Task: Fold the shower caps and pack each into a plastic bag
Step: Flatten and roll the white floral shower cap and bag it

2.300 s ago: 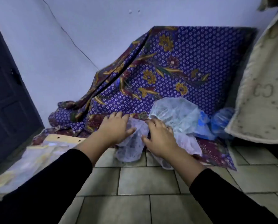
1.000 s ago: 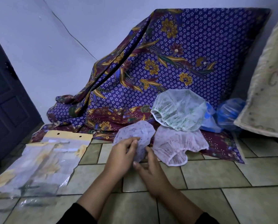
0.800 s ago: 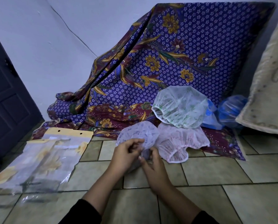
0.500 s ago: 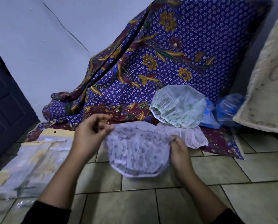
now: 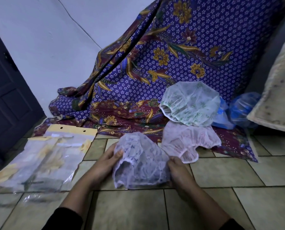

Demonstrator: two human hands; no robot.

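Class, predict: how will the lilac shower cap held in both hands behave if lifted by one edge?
Probably floppy: the lilac shower cap sags and wrinkles between the left hand and right hand. Likely very light, since the film looks thin and see-through.

- lilac shower cap (image 5: 141, 161): thin translucent plastic, crinkled
- plastic bags (image 5: 43, 161): clear, glossy
- batik cloth (image 5: 171, 63): printed fabric
- floor tiles (image 5: 221, 173): matt ceramic

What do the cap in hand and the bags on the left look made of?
Cap: thin translucent plastic film, probably, lilac-printed; it crumples softly and is see-through; its gathered hem suggests elastic. Bags: clear glossy plastic, showing glare streaks; the yellow header may be card or printed film.
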